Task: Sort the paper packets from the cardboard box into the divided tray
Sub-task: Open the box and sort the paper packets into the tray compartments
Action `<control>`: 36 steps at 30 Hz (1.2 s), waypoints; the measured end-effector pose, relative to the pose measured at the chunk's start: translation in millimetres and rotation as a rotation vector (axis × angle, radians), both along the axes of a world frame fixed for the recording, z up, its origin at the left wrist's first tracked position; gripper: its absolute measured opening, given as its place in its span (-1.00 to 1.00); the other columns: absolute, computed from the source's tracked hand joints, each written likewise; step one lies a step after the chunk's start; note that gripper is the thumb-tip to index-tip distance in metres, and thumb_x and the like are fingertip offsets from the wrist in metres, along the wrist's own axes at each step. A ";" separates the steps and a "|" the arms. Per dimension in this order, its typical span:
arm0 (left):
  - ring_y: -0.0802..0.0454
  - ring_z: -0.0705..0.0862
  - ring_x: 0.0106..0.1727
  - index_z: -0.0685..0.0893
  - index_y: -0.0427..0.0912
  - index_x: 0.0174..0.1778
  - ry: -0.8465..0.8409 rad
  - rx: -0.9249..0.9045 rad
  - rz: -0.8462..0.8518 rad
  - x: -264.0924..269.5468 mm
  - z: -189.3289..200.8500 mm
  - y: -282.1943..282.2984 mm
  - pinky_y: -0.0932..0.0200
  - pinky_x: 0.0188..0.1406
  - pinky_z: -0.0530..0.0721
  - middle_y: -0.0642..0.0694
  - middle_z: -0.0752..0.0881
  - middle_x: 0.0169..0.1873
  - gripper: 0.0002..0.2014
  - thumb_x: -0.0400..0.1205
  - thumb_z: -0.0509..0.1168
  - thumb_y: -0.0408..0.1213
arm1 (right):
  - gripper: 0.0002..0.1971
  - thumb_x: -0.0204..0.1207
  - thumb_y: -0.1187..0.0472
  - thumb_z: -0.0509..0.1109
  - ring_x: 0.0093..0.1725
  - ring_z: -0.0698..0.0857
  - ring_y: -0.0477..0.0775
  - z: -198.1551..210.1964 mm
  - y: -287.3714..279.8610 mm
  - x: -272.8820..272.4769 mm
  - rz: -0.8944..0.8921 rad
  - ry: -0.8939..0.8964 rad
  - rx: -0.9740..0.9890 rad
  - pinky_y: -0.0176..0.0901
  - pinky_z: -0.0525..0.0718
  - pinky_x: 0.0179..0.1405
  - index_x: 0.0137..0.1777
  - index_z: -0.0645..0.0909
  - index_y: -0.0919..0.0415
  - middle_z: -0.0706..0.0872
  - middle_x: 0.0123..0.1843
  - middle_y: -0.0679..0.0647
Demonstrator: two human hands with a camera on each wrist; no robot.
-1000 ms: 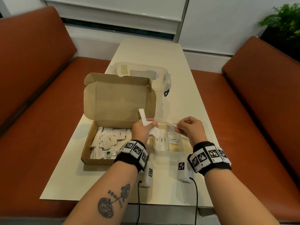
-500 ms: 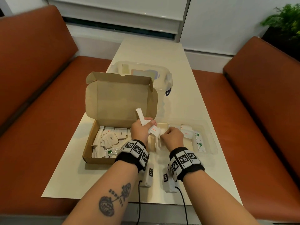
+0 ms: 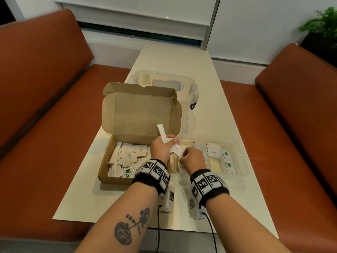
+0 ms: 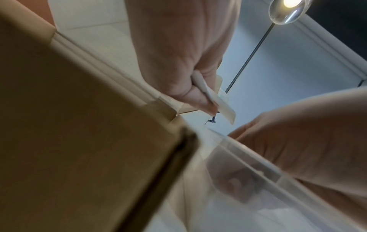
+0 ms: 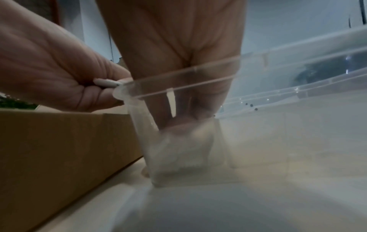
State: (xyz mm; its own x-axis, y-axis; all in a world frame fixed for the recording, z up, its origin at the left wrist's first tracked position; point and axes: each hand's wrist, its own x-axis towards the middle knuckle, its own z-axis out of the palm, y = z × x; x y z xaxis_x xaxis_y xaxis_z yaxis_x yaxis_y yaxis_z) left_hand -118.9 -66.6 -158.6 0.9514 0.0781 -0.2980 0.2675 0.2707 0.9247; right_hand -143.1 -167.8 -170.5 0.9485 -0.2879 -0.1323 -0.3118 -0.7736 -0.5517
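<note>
The right hand [image 3: 191, 157] has swung back from the divided tray's [image 3: 242, 157] far compartments to its leftmost one, its grip lowering a packet [image 3: 182, 152] inside; the left hand [image 3: 162, 148] grips the remaining paper packets [image 3: 162, 135] beside the cardboard box [image 3: 116, 179]

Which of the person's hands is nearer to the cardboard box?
Left. The left hand holds packets at the box's right edge. The right hand is farther right, reaching down into the tray's left end.
</note>
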 end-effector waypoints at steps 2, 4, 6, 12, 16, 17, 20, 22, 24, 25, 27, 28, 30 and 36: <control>-0.19 0.76 -0.09 0.70 -0.29 -0.07 -0.005 0.002 -0.009 0.3 0.0 -0.5 -0.12 0.12 0.72 -0.31 0.78 -0.19 -0.89 0.52 0.44 -0.49 | -0.91 0.49 0.38 0.31 -0.10 0.67 0.17 2.0 -3.1 -0.5 -0.021 -0.030 0.020 -0.16 0.56 -0.14 -0.12 0.66 0.33 0.74 -0.13 0.20; -0.15 0.76 -0.12 0.70 -0.26 -0.10 -0.009 -0.001 -0.016 0.8 0.2 -1.0 -0.08 0.10 0.73 -0.25 0.78 -0.23 -0.90 0.52 0.44 -0.48 | -0.85 0.57 0.29 0.28 -0.18 0.64 0.15 7.6 -7.5 -1.7 -0.096 -0.137 0.106 -0.21 0.51 -0.21 -0.15 0.64 0.31 0.70 -0.25 0.13; -0.15 0.75 -0.11 0.69 -0.24 -0.10 -0.022 0.007 -0.026 1.0 -0.4 -2.0 -0.04 0.07 0.72 -0.25 0.78 -0.23 -0.91 0.53 0.43 -0.47 | -0.79 0.61 0.20 0.27 -0.33 0.65 0.12 15.8 -13.5 -4.0 -0.186 -0.184 0.391 -0.13 0.64 -0.24 -0.20 0.60 0.30 0.67 -0.35 0.11; -0.13 0.77 -0.13 0.68 -0.22 -0.13 -0.009 -0.022 -0.092 -4.8 2.4 -14.4 -0.01 -0.01 0.73 -0.23 0.78 -0.20 -0.94 0.59 0.36 -0.45 | -0.93 0.45 0.47 0.45 -0.37 0.72 0.04 34.0 -25.4 -18.6 -0.187 -0.058 0.905 -0.23 0.79 -0.25 -0.11 0.64 0.37 0.74 -0.27 0.22; 0.00 0.74 -0.18 0.65 -0.25 -0.06 0.007 -0.081 -0.176 -10.5 10.3 -26.9 0.15 -0.17 0.72 -0.16 0.76 -0.16 -0.84 0.72 0.17 -0.34 | -0.96 0.45 0.47 0.45 -0.30 0.72 0.02 35.2 -37.5 -24.9 -0.212 -0.054 0.989 -0.32 0.77 -0.28 -0.13 0.67 0.37 0.74 -0.18 0.21; 0.01 0.73 -0.16 0.65 -0.25 -0.02 -0.010 -0.050 -0.197 -11.7 11.5 -30.0 0.20 -0.20 0.71 -0.16 0.76 -0.11 -0.83 0.72 0.16 -0.32 | -0.95 0.45 0.46 0.45 -0.28 0.72 0.02 34.7 -40.4 -26.0 -0.220 -0.050 1.002 -0.33 0.76 -0.29 -0.12 0.67 0.37 0.73 -0.16 0.22; -0.04 0.71 -0.07 0.64 -0.24 0.04 -0.067 0.012 -0.270 -15.3 13.8 -37.8 0.07 -0.01 0.67 -0.18 0.75 -0.02 -0.79 0.74 0.10 -0.28 | -0.90 0.45 0.44 0.46 -0.26 0.68 0.02 33.1 -48.3 -28.6 -0.247 -0.047 1.070 -0.37 0.73 -0.33 -0.05 0.67 0.36 0.72 -0.13 0.21; -0.06 0.70 -0.07 0.63 -0.25 0.06 -0.067 0.020 -0.308 -15.9 14.6 -41.6 0.05 0.04 0.66 -0.19 0.74 -0.01 -0.77 0.76 0.08 -0.27 | -0.89 0.46 0.44 0.44 -0.32 0.64 -0.03 33.1 -53.1 -29.6 -0.266 -0.043 1.141 -0.39 0.70 -0.38 -0.03 0.67 0.33 0.72 -0.16 0.17; 0.01 0.68 -0.18 0.65 -0.26 0.07 -0.054 0.022 -0.338 -15.7 14.7 -45.0 0.20 -0.14 0.66 -0.18 0.73 -0.07 -0.74 0.77 0.07 -0.24 | -0.88 0.47 0.45 0.43 -0.38 0.61 -0.07 33.6 -57.0 -29.9 -0.282 -0.046 1.182 -0.40 0.66 -0.44 -0.04 0.67 0.30 0.71 -0.22 0.11; 0.05 0.65 -0.23 0.66 -0.25 0.07 -0.042 0.028 -0.351 -15.6 13.8 -46.9 0.27 -0.25 0.62 -0.15 0.71 -0.12 -0.71 0.77 0.05 -0.22 | -0.88 0.46 0.46 0.42 -0.41 0.60 -0.09 34.1 -58.6 -29.7 -0.283 -0.050 1.181 -0.41 0.65 -0.46 -0.06 0.67 0.29 0.71 -0.25 0.09; 0.04 0.62 -0.21 0.67 -0.21 0.05 0.008 0.011 -0.360 -15.3 11.6 -50.7 0.23 -0.23 0.57 -0.11 0.68 -0.17 -0.67 0.78 0.03 -0.15 | -0.89 0.45 0.47 0.42 -0.49 0.59 -0.15 35.4 -61.1 -29.2 -0.278 -0.067 1.150 -0.42 0.63 -0.49 -0.12 0.69 0.27 0.71 -0.34 0.06; 0.01 0.62 -0.16 0.68 -0.18 0.02 0.042 -0.009 -0.355 -15.0 11.7 -52.5 0.17 -0.17 0.57 -0.11 0.68 -0.16 -0.67 0.78 0.03 -0.13 | -0.89 0.45 0.47 0.42 -0.53 0.59 -0.17 36.1 -62.4 -29.1 -0.276 -0.083 1.132 -0.43 0.62 -0.50 -0.15 0.69 0.26 0.70 -0.38 0.05; -0.01 0.64 -0.12 0.69 -0.13 -0.06 0.089 -0.043 -0.332 -12.3 10.8 -56.9 0.15 -0.15 0.59 -0.13 0.69 -0.12 -0.67 0.77 0.04 -0.12 | -0.88 0.44 0.48 0.43 -0.55 0.59 -0.18 37.2 -65.4 -28.4 -0.286 -0.121 1.095 -0.42 0.60 -0.51 -0.17 0.69 0.26 0.69 -0.41 0.02; -0.17 0.61 0.14 0.66 -0.09 -0.07 0.124 -0.077 -0.260 -9.1 16.7 -62.4 -0.08 0.12 0.64 -0.30 0.64 0.21 -0.79 0.73 0.11 -0.26 | -0.88 0.42 0.47 0.43 -0.45 0.62 -0.10 37.6 -75.1 -27.5 -0.294 -0.187 1.019 -0.39 0.62 -0.46 -0.16 0.68 0.26 0.72 -0.33 0.08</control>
